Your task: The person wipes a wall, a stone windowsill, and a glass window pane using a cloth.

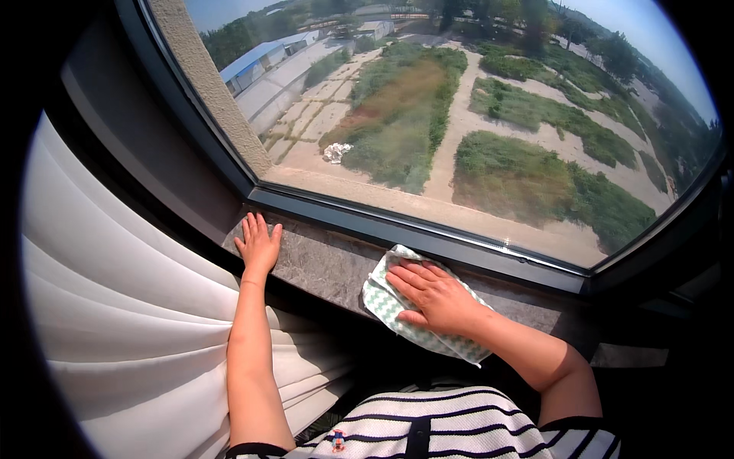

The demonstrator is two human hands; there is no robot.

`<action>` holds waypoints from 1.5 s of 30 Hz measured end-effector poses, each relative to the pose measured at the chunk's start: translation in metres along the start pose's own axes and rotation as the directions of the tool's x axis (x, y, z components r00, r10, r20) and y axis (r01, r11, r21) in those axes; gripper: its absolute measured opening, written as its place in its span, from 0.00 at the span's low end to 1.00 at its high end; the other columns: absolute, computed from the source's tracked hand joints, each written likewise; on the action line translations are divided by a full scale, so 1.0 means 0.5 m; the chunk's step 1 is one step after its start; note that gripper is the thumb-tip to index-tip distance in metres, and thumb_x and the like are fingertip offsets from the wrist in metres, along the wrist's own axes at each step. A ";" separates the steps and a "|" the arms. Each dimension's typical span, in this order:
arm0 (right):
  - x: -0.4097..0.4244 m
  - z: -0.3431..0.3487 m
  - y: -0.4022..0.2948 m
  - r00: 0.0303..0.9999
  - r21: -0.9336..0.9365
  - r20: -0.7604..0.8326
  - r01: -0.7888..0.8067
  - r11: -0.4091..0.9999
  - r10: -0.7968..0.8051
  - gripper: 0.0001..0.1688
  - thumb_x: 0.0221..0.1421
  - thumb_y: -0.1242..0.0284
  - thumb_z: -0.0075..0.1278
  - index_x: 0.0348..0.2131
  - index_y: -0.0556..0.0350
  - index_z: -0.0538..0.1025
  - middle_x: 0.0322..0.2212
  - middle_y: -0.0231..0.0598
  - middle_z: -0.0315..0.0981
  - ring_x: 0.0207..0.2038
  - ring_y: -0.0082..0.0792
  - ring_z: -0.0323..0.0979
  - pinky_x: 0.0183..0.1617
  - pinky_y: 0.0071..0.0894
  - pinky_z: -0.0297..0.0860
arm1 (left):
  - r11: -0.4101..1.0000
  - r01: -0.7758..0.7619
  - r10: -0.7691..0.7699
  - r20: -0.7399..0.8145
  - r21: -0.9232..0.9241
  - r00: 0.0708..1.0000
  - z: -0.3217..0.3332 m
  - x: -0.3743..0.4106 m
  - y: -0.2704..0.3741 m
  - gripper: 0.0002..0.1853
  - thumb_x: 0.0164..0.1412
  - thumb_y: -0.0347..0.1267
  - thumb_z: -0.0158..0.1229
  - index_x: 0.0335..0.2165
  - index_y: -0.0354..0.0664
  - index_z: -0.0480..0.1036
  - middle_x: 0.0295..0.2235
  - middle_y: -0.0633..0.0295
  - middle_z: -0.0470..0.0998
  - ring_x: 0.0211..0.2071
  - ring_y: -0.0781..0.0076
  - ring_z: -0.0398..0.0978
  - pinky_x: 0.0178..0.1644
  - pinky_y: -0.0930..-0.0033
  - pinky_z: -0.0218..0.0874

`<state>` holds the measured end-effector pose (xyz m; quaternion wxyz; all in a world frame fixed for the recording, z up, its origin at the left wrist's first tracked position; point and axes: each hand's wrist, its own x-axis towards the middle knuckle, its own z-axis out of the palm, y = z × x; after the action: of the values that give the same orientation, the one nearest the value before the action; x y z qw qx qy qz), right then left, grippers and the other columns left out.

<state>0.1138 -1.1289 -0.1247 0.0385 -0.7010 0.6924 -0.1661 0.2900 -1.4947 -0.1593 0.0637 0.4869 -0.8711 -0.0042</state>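
Note:
My right hand (436,295) lies flat on a white cloth with a green zigzag pattern (381,301), pressing it onto the grey stone windowsill (321,264). Its fingers are nearly together and point up and left, the thumb somewhat apart. Part of the cloth hangs over the sill's near edge. At the sill's left end my left hand (259,244) rests with spread fingers, holding nothing, close to the corner of the dark window frame (367,224).
A white curtain (132,287) hangs at the left, against my left forearm. Beyond the sill stands a large glass pane (401,115), with greenery and paved ground outside far below. The lower right is in deep shadow.

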 end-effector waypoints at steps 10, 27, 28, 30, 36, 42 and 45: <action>-0.009 0.002 -0.027 0.999 -0.024 0.022 0.050 0.998 -0.050 0.39 0.58 0.52 0.43 0.60 0.57 0.58 0.61 0.42 0.53 0.64 0.40 0.50 0.66 0.46 0.46 | 1.000 -0.003 0.003 -0.029 0.004 1.000 0.004 -0.006 0.003 0.39 0.63 0.54 0.39 0.61 0.38 0.52 0.65 0.49 0.46 0.67 0.55 0.39 0.63 0.35 0.32; 0.106 0.075 -0.054 0.990 0.020 -0.114 0.089 0.996 -0.087 0.40 0.55 0.52 0.47 0.59 0.56 0.60 0.62 0.39 0.52 0.64 0.38 0.49 0.67 0.45 0.44 | 1.000 -0.027 0.026 -0.010 -0.009 1.000 0.009 0.003 -0.008 0.38 0.64 0.54 0.38 0.62 0.40 0.51 0.65 0.53 0.45 0.67 0.57 0.38 0.63 0.34 0.30; 0.055 0.058 -0.040 0.993 0.011 -0.105 0.058 0.998 -0.057 0.40 0.55 0.52 0.47 0.59 0.55 0.60 0.62 0.39 0.52 0.64 0.38 0.49 0.67 0.45 0.45 | 1.000 -0.019 0.020 0.022 -0.010 1.000 0.004 0.002 -0.009 0.37 0.64 0.53 0.38 0.63 0.41 0.49 0.66 0.53 0.43 0.67 0.57 0.36 0.63 0.34 0.28; -0.050 0.013 -0.019 0.997 -0.021 -0.067 -0.041 0.999 0.039 0.40 0.55 0.52 0.47 0.59 0.54 0.60 0.61 0.39 0.53 0.64 0.39 0.50 0.66 0.46 0.46 | 0.998 -0.050 0.052 0.067 -0.042 0.996 -0.003 -0.011 -0.001 0.38 0.65 0.52 0.37 0.63 0.40 0.47 0.66 0.54 0.41 0.67 0.56 0.36 0.64 0.35 0.27; -0.206 -0.045 -0.005 0.984 -0.091 0.006 -0.176 0.980 0.177 0.40 0.56 0.52 0.45 0.61 0.54 0.58 0.61 0.40 0.53 0.64 0.40 0.51 0.66 0.48 0.46 | 0.997 -0.069 0.070 0.065 -0.024 0.995 0.005 -0.105 0.083 0.40 0.63 0.53 0.40 0.63 0.39 0.46 0.66 0.55 0.41 0.67 0.59 0.35 0.65 0.40 0.26; -0.017 0.024 -0.022 0.996 -0.003 -0.060 0.064 0.998 -0.064 0.40 0.58 0.51 0.42 0.61 0.57 0.57 0.62 0.40 0.51 0.65 0.38 0.48 0.67 0.45 0.44 | 0.996 -0.085 0.086 0.055 -0.021 0.995 -0.007 -0.104 0.105 0.40 0.64 0.54 0.39 0.63 0.39 0.46 0.66 0.56 0.41 0.68 0.62 0.35 0.66 0.43 0.26; 0.082 0.073 -0.038 0.987 0.012 -0.108 0.123 0.992 -0.121 0.40 0.57 0.51 0.43 0.59 0.58 0.59 0.62 0.40 0.53 0.65 0.38 0.48 0.67 0.44 0.44 | 0.997 -0.080 0.080 0.042 -0.008 0.996 0.001 -0.102 0.095 0.39 0.64 0.54 0.38 0.63 0.39 0.46 0.66 0.56 0.41 0.68 0.62 0.35 0.66 0.43 0.27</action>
<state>0.1418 -1.1748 -0.1463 -0.0022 -0.7318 0.6477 -0.2119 0.2762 -1.4265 -0.1617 0.0468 0.4513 -0.8910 -0.0147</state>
